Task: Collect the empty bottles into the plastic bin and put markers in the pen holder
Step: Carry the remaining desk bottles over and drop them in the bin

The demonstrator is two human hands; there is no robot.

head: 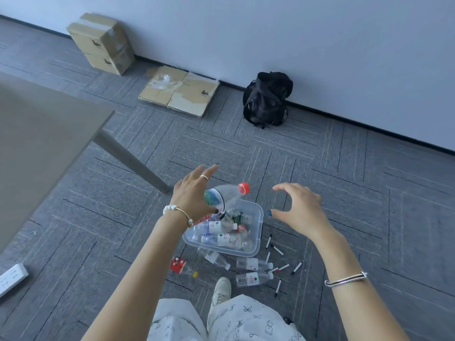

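Note:
A clear plastic bin stands on the carpet below my hands, with several empty bottles lying inside. My left hand hovers over the bin's far left corner, fingers spread and straight. A large clear bottle with a red cap is blurred right beside its palm and thumb, above the bin. My right hand hangs right of the bin, curled in a C with nothing in it. Three clear bottles and a red-labelled one lie on the floor in front of the bin. Several markers are scattered to its right. No pen holder is visible.
A grey table with a slanted leg fills the left side. A power strip lies at the lower left. Cardboard boxes, flattened cardboard and a black backpack sit along the wall. My shoe is near the bottles.

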